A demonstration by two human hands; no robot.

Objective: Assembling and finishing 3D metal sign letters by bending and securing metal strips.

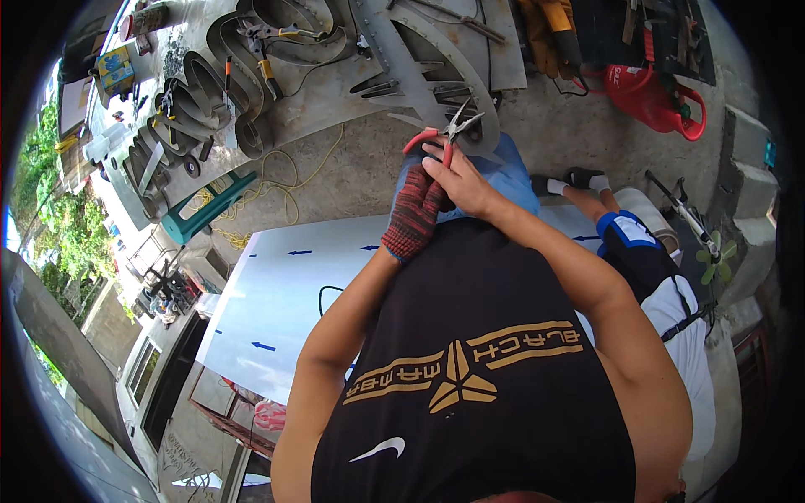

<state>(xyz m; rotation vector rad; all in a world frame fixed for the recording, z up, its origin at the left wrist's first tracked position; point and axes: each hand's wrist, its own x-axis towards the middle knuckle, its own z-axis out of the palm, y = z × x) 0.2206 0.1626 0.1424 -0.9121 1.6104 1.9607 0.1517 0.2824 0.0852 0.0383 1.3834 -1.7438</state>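
A pair of pliers with red handles is held out in front of me, its jaws spread apart. My right hand is bare and closed around the handles. Beside it, my left hand wears a dark red and black knit glove and presses close to the right hand; its fingers are mostly hidden. Just beyond the pliers lies a curved flat metal piece, overhanging the near edge of the worktable. Blue cloth shows under both hands.
Curved metal strips, yellow-handled pliers and other tools crowd the table's left. A red plastic container stands at right. Yellow cord trails over concrete. A white sheet with blue arrows spreads behind me; another person is at right.
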